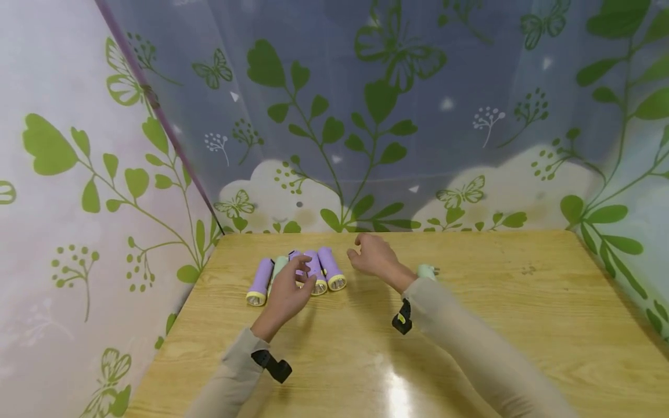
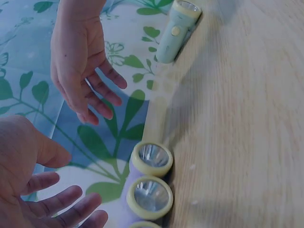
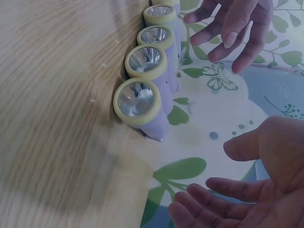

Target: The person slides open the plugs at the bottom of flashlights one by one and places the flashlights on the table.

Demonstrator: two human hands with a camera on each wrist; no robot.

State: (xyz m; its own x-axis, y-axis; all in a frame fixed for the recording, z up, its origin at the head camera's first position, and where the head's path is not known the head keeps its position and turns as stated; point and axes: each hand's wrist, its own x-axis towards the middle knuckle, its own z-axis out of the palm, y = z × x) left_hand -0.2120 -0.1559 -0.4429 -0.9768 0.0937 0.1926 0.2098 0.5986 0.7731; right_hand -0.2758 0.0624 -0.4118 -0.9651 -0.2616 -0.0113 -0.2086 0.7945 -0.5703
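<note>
Several flashlights with pale yellow lens rims lie side by side in a row, lenses toward the person. Most are purple, such as the one at the right end [image 1: 329,264] and the one at the left end [image 1: 262,278]; a mint green flashlight [image 1: 279,268] lies among them. My left hand [image 1: 287,294] hovers over the row, holding nothing, its fingers loosely bent and hiding part of it. To the right of the row, my right hand [image 1: 375,256] is raised with nothing in it. Another mint green flashlight [image 2: 176,35] lies apart, partly hidden by the right sleeve in the head view.
The wooden table [image 1: 496,313] runs back to a hanging cloth [image 1: 324,133] printed with leaves and butterflies, which also closes off both sides. Each wrist wears a black camera mount, seen on the left wrist [image 1: 272,364] and right wrist [image 1: 402,318].
</note>
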